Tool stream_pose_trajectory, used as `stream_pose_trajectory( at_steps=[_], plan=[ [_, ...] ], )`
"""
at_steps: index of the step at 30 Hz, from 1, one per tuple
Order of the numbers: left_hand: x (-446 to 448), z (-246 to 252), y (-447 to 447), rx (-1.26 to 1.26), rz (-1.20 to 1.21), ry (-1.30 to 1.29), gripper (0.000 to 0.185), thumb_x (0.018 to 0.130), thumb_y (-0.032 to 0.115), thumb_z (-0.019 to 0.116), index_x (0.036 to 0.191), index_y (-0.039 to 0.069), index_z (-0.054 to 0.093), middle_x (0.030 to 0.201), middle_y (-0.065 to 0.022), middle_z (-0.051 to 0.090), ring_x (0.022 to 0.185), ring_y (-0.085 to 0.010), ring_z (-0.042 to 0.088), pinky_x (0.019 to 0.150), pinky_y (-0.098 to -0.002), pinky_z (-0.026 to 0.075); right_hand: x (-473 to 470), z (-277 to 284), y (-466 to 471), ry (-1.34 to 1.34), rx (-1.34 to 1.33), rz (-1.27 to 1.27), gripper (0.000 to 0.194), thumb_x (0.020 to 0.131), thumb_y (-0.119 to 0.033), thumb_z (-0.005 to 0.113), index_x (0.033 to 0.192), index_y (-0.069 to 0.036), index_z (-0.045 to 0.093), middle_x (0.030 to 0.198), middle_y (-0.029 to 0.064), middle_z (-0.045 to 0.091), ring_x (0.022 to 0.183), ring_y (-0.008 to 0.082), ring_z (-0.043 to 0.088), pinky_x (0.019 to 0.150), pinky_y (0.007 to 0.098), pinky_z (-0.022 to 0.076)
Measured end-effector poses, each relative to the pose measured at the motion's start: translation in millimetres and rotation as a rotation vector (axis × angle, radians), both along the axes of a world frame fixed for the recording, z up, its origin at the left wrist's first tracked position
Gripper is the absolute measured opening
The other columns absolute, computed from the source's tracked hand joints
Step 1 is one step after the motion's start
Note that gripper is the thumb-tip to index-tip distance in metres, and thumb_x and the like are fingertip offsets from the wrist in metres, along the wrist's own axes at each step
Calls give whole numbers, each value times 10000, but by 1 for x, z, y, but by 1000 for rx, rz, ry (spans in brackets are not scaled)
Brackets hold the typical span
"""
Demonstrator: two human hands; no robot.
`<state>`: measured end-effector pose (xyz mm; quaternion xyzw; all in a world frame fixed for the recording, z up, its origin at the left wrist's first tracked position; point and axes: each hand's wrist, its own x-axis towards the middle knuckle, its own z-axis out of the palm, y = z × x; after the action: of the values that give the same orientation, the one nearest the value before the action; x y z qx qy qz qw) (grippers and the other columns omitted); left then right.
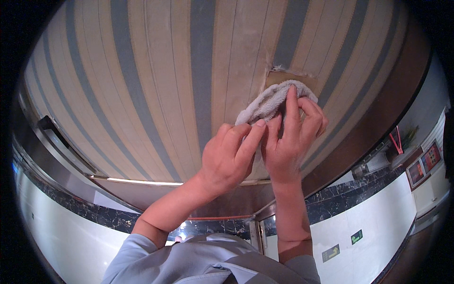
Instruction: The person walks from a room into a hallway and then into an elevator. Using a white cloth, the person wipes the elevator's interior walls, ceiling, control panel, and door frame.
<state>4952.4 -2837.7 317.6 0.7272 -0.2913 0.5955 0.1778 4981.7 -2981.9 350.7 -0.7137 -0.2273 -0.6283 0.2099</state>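
Observation:
A folded greyish-white terry cloth (264,103) is pressed on a surface with a striped wall covering (177,81) in beige and blue-grey. My left hand (228,152) pinches the cloth's lower left end between thumb and fingers. Higher and to the right, my right hand (292,135) grips the same cloth, its index finger laid over the upper part. The two hands nearly meet at the thumbs. Part of a brownish rectangular patch (298,80) with ragged edges shows just above the cloth; its lower portion is hidden behind the cloth and my right hand.
Dark brown trim (372,142) borders the striped surface at the right. A metal-edged frame (67,156) runs along the lower left. Shiny pale floor (358,209) with dark marbled bands carries green and yellow arrow signs. Framed pictures (424,163) stand at the far right.

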Motion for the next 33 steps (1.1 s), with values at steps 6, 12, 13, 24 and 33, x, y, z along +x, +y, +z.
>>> stream_pose_trajectory(
  at_steps=[6, 12, 13, 24, 33],
  plan=[
    [0, 17, 3, 36, 8, 40, 642, 748, 65, 706, 1382, 101, 611, 961, -79, 585, 764, -233, 568, 583, -323, 485, -7, -25, 1, 31, -26, -15, 449, 893, -110, 697, 1318, 14, 625, 1172, 108, 527, 1128, 290, 484, 978, 441, 363],
    [-7, 51, -7, 215, 155, 265, 659, 822, 161, 675, 1466, 168, 537, 880, -60, 504, 779, -221, 560, 538, -318, 487, -3, -50, -1, 111, 98, 76, 310, 967, -110, 619, 1270, -44, 600, 1206, 102, 561, 1151, 276, 497, 1027, 428, 322],
    [-8, 56, -8, 232, 175, 276, 665, 827, 167, 673, 1475, 168, 523, 885, -61, 507, 778, -218, 565, 534, -317, 490, -1, -51, -2, 126, 120, 88, 286, 977, -108, 611, 1256, -46, 592, 1210, 104, 564, 1152, 273, 498, 1033, 424, 317],
    [-6, 68, -12, 302, 250, 284, 694, 840, 189, 664, 1506, 148, 471, 872, -60, 515, 747, -200, 571, 510, -300, 490, -4, -40, -1, 64, 82, 74, 379, 966, -110, 640, 1333, -19, 622, 1247, 82, 545, 1183, 273, 473, 1031, 419, 337],
    [-6, 66, -14, 235, 224, 320, 795, 803, 180, 708, 1549, 209, 434, 873, -56, 506, 753, -242, 576, 553, -359, 496, -7, -37, 0, 57, 61, 55, 502, 894, -105, 714, 1378, -19, 608, 1252, 100, 518, 1181, 302, 469, 1023, 432, 346]
  ],
)
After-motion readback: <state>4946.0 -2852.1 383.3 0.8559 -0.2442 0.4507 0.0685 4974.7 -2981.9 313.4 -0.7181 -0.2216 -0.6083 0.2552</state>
